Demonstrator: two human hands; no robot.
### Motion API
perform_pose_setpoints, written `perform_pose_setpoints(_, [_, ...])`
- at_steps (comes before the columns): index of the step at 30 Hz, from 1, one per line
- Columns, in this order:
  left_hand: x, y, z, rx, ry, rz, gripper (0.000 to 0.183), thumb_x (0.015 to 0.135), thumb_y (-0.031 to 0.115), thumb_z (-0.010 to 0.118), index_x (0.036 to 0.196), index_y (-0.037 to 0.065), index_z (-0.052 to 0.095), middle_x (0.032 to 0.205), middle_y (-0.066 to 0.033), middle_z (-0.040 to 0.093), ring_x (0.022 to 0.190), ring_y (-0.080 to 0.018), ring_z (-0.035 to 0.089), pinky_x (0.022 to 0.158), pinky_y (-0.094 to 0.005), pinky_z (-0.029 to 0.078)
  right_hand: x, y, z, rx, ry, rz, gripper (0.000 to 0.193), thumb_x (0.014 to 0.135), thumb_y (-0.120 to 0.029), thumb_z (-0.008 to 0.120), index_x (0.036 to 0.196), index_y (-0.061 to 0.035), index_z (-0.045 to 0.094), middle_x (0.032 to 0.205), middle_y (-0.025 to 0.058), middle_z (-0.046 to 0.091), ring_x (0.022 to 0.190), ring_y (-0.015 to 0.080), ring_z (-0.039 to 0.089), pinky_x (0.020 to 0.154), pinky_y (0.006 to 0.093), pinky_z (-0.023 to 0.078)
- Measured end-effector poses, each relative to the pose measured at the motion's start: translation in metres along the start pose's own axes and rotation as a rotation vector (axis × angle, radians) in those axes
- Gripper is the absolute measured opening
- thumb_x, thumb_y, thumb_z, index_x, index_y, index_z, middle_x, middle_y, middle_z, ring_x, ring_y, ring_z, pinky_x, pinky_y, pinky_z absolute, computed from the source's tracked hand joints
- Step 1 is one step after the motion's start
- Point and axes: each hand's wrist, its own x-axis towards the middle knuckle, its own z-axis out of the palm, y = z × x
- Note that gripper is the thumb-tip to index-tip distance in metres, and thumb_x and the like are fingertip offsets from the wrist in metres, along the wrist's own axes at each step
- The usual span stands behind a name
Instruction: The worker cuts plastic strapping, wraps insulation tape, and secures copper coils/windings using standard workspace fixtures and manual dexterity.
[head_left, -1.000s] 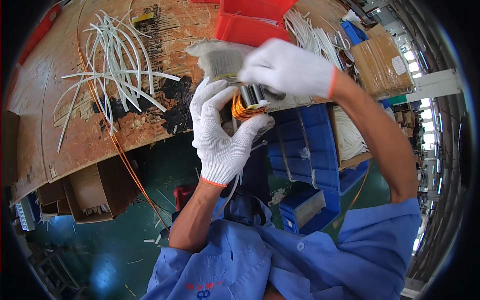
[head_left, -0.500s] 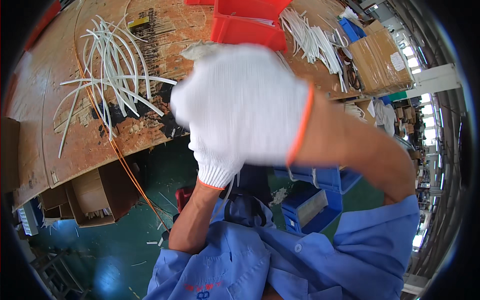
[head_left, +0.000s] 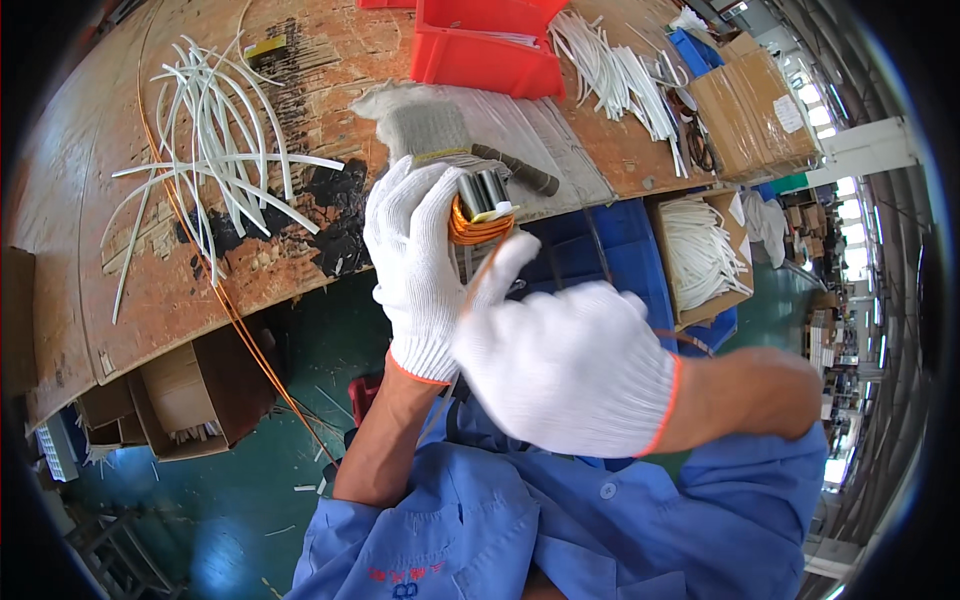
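My left hand, in a white knit glove with an orange cuff, is closed around the side of a copper wire coil at the table's front edge. Orange wire is wound around a core with dark grey metal cylinders on top. A strand of copper wire runs from the coil down to my right hand. That hand, gloved alike and slightly blurred, is curled around the strand, just below and right of the coil. Its inner fingers are hidden.
On the wooden table lie white tubes, a grey pad, a dark rod and a red bin. More tubes fill a cardboard box beside a blue crate. Orange wires hang over the front edge.
My right hand has moved down and toward my body from in front of my left hand, uncovering the coil and the pad behind it. My left hand stays nearly in place.
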Motion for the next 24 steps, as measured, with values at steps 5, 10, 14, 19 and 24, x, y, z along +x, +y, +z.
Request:
perform_pose_setpoints(5, [-0.006,-0.005,-0.005,-0.095,-0.068,-0.153,0.066,0.081,0.022,0.097,0.136,0.001,0.069,0.14,-0.0178,0.066,0.138,-0.0421,0.059,0.119,-0.0531,0.046,0.089,0.05,0.0,0.175,-0.083,-0.123,0.018,0.076,-0.025,0.079,0.082,-0.0096,0.086,0.08,0.0166,0.08,0.078,0.0315,0.081,0.062,0.0463,0.062])
perform_pose_setpoints(10, [0.005,0.015,-0.007,-0.1,-0.033,-0.191,0.068,0.076,0.026,0.103,0.131,0.001,0.07,0.141,-0.0179,0.066,0.138,-0.042,0.059,0.12,-0.0538,0.046,0.107,0.152,0.052,0.664,-0.252,-0.205,0.017,0.095,-0.019,0.075,0.091,-0.0032,0.077,0.084,0.012,0.073,0.076,0.0333,0.071,0.073,0.044,0.057])
perform_pose_setpoints(14, [0.004,0.007,-0.008,-0.055,-0.043,-0.072,0.07,0.081,0.028,0.1,0.138,0.001,0.068,0.147,-0.0201,0.064,0.143,-0.0454,0.056,0.123,-0.0565,0.043,0.062,0.159,0.079,0.828,-0.063,-0.164,0.023,0.109,-0.02,0.068,0.109,0.0001,0.078,0.094,0.0185,0.077,0.087,0.0336,0.076,0.082,0.0404,0.06])
perform_pose_setpoints(19, [0.007,0.01,-0.008,0.068,-0.131,-0.089,0.078,0.091,0.04,0.091,0.15,-0.001,0.062,0.153,-0.0238,0.06,0.148,-0.0485,0.051,0.126,-0.0581,0.039,-0.017,0.092,0.064,0.318,0.169,0.094,0.008,0.099,-0.014,0.068,0.099,-0.0064,0.066,0.076,0.0101,0.068,0.068,0.0306,0.073,0.059,0.0444,0.056])
perform_pose_setpoints(24, [0.014,0.015,-0.021,0.143,-0.13,0.02,0.073,0.094,0.032,0.084,0.152,-0.005,0.059,0.154,-0.0295,0.052,0.145,-0.0493,0.05,0.123,-0.0612,0.039,-0.07,-0.01,0.048,0.505,0.225,0.379,0.018,0.103,-0.02,0.075,0.106,-0.0066,0.064,0.063,0.0034,0.058,0.052,0.0223,0.063,0.046,0.0391,0.046])
